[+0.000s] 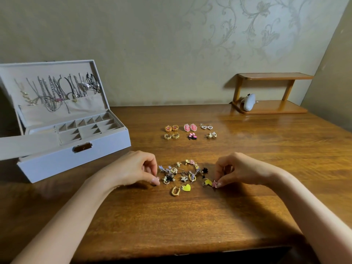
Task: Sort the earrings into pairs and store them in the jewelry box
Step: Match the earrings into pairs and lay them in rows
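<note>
Six matched pairs [190, 132] have been set out in two tidy rows towards the back of the wooden table [190, 216], apparently so that they are kept apart from what is unsorted; the unsorted pile of earrings [185, 174] is left nearer the person, between the two hands. The jewelry box [62, 149] stands open at the left of the table, its lid propped back with necklaces [55, 90] hung inside, and its small compartments appear empty (presumably the pairs are to be placed there once matching is done).

The left hand [139, 168] is pinched narrowly at the left edge of the pile, thumb and forefinger closed on something small and pinkish, though it is too small to be identified; the right hand [236, 169] is likewise pinched at the right edge, and a small pink star earring [214, 183] is held at its fingertips, just beside a yellow heart earring [207, 181]. A second yellow heart [186, 187] lies nearby, in front of the pile. The box is well apart from both hands.
</note>
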